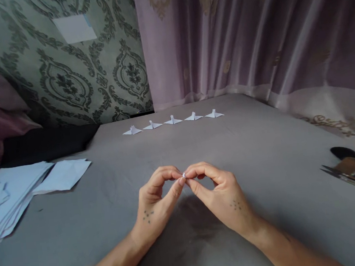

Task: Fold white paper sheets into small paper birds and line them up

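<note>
Between my fingertips, just above the middle of the grey surface, is a small piece of folded white paper [184,175]; most of it is hidden by the fingers. My left hand [158,192] pinches it from the left with thumb and forefinger. From the other side my right hand [220,188] grips it the same way, so the two hands meet at the tips. Farther back stands a row of several folded white paper figures, one of them a winged paper shape [172,120] near the row's middle.
Stacked white paper sheets [13,186] lie at the left, with a smaller folded sheet [63,176] beside them. Scissors [352,179] and other small tools lie at the right edge. A purple curtain [233,37] hangs behind the grey surface [110,157]. Black cloth [50,143] lies back left.
</note>
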The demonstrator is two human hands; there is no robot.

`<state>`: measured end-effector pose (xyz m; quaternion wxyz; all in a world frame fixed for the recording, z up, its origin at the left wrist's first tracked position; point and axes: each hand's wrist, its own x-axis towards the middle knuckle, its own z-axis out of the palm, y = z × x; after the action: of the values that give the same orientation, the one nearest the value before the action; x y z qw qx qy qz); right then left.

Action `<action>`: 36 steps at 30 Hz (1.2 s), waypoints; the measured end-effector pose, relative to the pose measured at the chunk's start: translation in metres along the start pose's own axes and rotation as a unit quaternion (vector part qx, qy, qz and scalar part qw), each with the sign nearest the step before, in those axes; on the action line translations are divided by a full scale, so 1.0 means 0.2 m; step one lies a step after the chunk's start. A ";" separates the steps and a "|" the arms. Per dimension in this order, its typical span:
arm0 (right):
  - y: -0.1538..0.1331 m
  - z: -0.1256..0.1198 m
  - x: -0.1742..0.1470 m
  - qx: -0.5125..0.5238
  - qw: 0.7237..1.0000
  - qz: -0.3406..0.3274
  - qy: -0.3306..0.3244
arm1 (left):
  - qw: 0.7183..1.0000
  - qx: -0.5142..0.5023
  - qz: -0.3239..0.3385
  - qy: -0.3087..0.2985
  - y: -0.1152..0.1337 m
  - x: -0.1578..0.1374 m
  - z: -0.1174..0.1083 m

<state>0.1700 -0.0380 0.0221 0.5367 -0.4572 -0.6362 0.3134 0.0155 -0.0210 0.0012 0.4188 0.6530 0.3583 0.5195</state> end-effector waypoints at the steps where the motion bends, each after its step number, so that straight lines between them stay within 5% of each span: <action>1: 0.00 0.00 0.00 -0.001 1.000 -0.004 -0.001 | 1.000 0.001 0.001 -0.003 0.00 0.00 0.00; 12: 0.02 0.00 -0.01 -0.009 1.000 -0.014 -0.023 | 1.000 -0.023 -0.015 -0.010 0.03 0.03 -0.01; 22: 0.02 -0.01 0.01 0.032 0.995 0.088 0.018 | 0.963 -0.175 -0.206 0.013 0.02 0.04 0.04; 29: 0.05 -0.02 0.03 0.137 0.975 0.171 0.019 | 0.958 -0.114 -0.262 -0.003 0.03 0.03 0.05; 36: 0.06 -0.01 0.02 0.156 0.953 0.253 -0.056 | 0.961 -0.096 -0.259 0.007 0.02 0.03 0.05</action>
<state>0.1748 -0.0298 0.0145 0.4676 -0.4958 -0.4720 0.5593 0.0275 -0.0187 0.0052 0.5975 0.4905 0.4664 0.4299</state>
